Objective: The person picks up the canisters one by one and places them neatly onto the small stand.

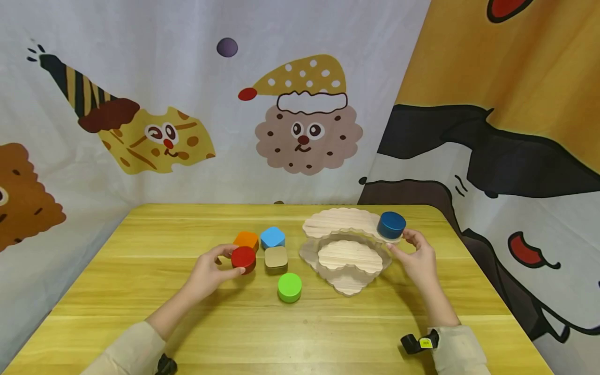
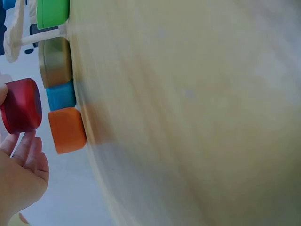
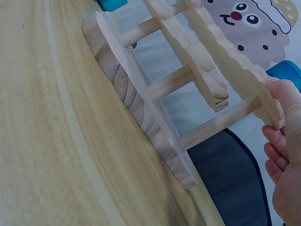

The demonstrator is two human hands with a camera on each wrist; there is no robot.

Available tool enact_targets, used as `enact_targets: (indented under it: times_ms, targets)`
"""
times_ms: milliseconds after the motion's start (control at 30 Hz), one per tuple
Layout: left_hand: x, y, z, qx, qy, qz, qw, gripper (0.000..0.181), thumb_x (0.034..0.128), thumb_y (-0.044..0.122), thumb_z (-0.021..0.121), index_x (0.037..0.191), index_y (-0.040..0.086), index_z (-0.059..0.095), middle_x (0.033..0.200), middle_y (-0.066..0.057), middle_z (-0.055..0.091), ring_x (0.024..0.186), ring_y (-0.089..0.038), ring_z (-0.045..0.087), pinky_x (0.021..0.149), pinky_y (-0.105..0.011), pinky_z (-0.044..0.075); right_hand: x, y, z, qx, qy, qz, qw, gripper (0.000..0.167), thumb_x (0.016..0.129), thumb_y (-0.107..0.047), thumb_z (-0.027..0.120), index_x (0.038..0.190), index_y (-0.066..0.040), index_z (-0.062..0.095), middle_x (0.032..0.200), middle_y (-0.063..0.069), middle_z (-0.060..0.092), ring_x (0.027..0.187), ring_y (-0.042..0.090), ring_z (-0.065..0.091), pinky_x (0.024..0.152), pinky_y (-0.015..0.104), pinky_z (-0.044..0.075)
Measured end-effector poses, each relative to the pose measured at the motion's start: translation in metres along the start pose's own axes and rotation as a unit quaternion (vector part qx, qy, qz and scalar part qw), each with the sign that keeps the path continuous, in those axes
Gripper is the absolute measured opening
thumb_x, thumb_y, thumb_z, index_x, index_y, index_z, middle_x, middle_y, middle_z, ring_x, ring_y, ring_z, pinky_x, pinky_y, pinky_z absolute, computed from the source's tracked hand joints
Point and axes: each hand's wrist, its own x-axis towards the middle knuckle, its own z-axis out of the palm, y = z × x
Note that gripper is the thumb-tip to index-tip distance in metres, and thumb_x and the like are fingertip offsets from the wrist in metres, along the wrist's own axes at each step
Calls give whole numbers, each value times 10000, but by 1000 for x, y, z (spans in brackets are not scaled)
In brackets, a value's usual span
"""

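Observation:
The left hand point(image 1: 206, 271) pinches a red round block point(image 1: 243, 260) between thumb and fingers; in the left wrist view the red block point(image 2: 21, 105) is raised off the table, near an orange block point(image 2: 67, 130). A tiered wooden stand point(image 1: 335, 221) with scalloped shelves is at the right, and a dark blue round block point(image 1: 391, 225) rests on the right end of its top shelf. The right hand point(image 1: 422, 263) grips that shelf end beside the blue block; the right wrist view shows the thumb above the shelf point(image 3: 235, 61) and curled fingers below.
Left of the stand, an orange block point(image 1: 247, 240), a light blue block point(image 1: 273, 237) and a beige-gold block point(image 1: 276, 260) stand close together on the wooden table point(image 1: 300, 338). A green round block point(image 1: 289, 287) is nearer the front. A printed curtain point(image 1: 187, 41) hangs behind.

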Motion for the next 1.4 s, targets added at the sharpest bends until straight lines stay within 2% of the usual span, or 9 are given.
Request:
enact_targets:
  times_ms: [367,533,633,800,967,1100,1267,1400]
  targets:
    - [4,12,-3,-31,287,98,9995,495,739,145,838,1172,32,628,993,-28,653,924,-184,556,773,-388,417,1,-1,0,30,21,-12,10000,542,798,-154,794,1209,72,522,1234,240,553,1183,373,458,1006,540,332]
    - [6,19,0,-81,379,45,9992,497,741,136,836,1175,21,623,999,-44,649,932,-199,555,778,-393,420,1,-1,1,14,8,-29,10000,546,796,-158,796,1209,74,523,1234,246,553,1184,390,458,1006,543,333]
    - [8,24,3,-188,479,120,9986,494,731,112,839,1168,16,628,987,-56,650,923,-219,557,774,-428,417,1,-2,1,6,1,-51,10000,547,796,-158,796,1208,76,524,1230,247,553,1182,392,458,1006,546,333]
    - [11,33,11,-339,610,268,9972,502,709,91,852,1161,25,643,981,-47,651,911,-219,559,776,-481,418,1,-2,1,22,-17,-86,10000,544,798,-152,794,1207,82,521,1224,252,552,1177,401,458,1001,552,332]
    - [14,45,21,-512,609,330,9963,508,706,95,855,1168,58,646,999,-22,643,918,-192,553,805,-460,440,0,-2,1,39,-9,-83,10000,538,797,-142,793,1202,84,521,1221,250,553,1177,401,458,1001,545,334]
    - [18,55,31,-633,648,430,9950,511,707,110,856,1172,63,650,1000,-34,635,931,-236,554,786,-451,460,0,-2,0,20,22,-37,10000,529,794,-130,792,1195,85,523,1220,251,555,1172,385,464,1004,536,335]
    - [25,68,45,-883,613,334,9936,516,699,124,862,1172,91,659,1000,-27,616,957,-272,541,767,-387,482,-1,-3,0,-21,13,-7,10000,532,796,-141,792,1196,82,522,1224,251,555,1173,369,465,1007,534,335]
    - [31,82,55,-1006,544,314,9929,510,695,129,862,1163,101,662,996,-3,616,932,-237,534,767,-391,473,-1,-3,-1,18,-6,-7,10000,539,799,-159,792,1200,78,520,1230,247,550,1183,377,455,1008,547,327]
